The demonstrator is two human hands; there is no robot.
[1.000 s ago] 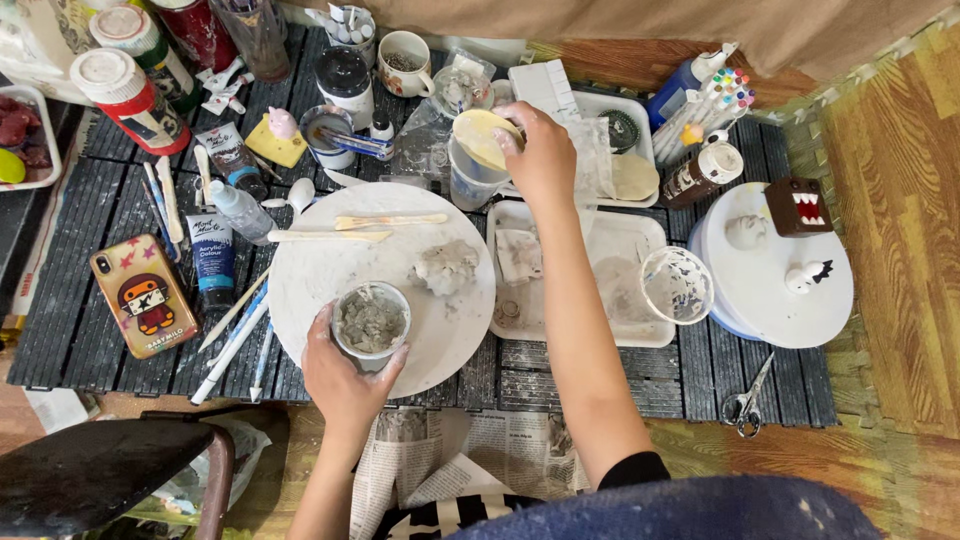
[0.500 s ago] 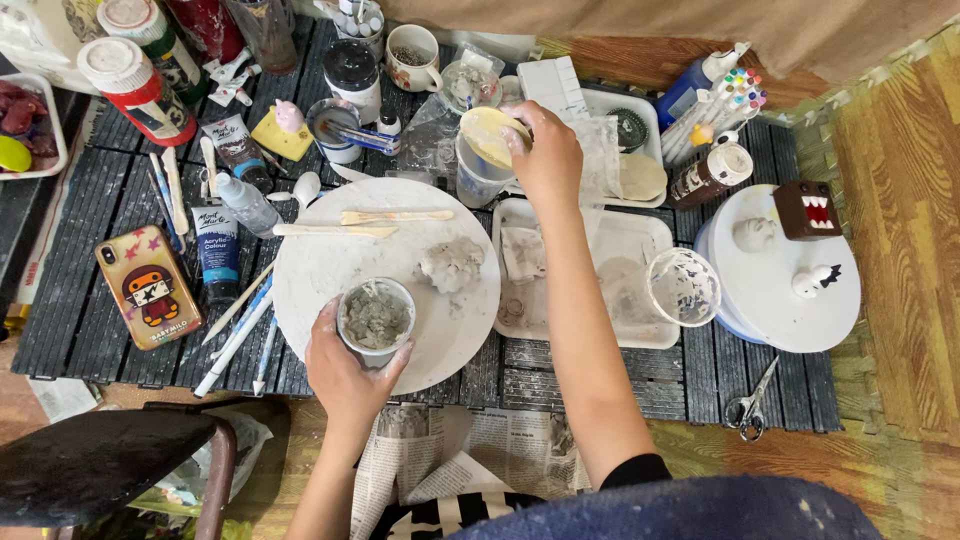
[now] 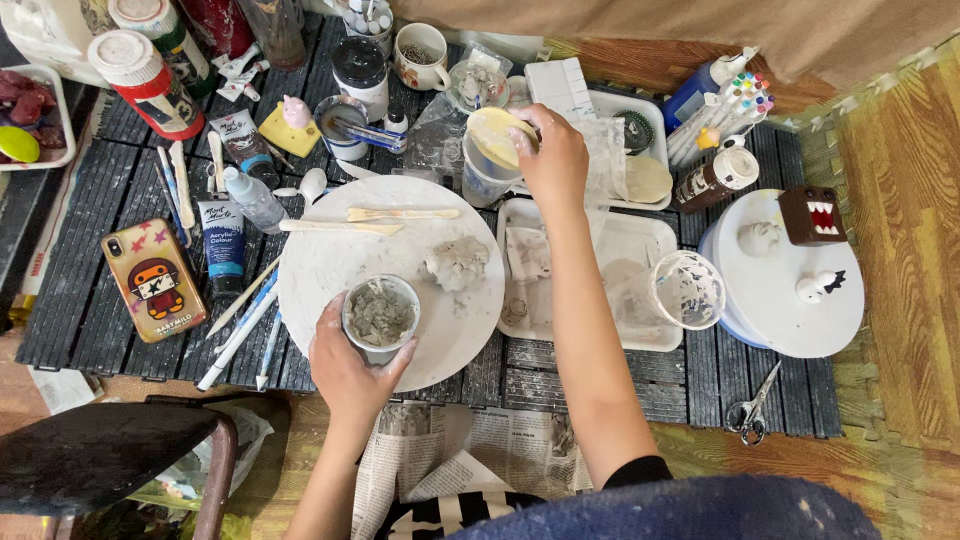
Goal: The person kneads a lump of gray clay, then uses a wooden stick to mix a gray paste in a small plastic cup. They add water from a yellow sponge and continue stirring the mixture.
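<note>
The dark slatted counter (image 3: 90, 240) carries everything, and the round white board (image 3: 330, 260) at its middle serves as the landmark. On the board's near edge stands a small cup of grey paste (image 3: 380, 315), upright, mouth up, its long axis vertical; the left hand (image 3: 345, 365) wraps it in a closed grip. The paste looks already mixed, and a grey clay lump (image 3: 457, 262) lies just right of the board's centre, still shapeless, so the shaping seems mostly left to do. Beyond the board's far right edge, the right hand (image 3: 555, 155) pinches a pale yellow lid (image 3: 497, 137), tilted, over a clear tub (image 3: 485, 180). Two wooden sticks (image 3: 370, 220) lie crosswise on the board's far side.
</note>
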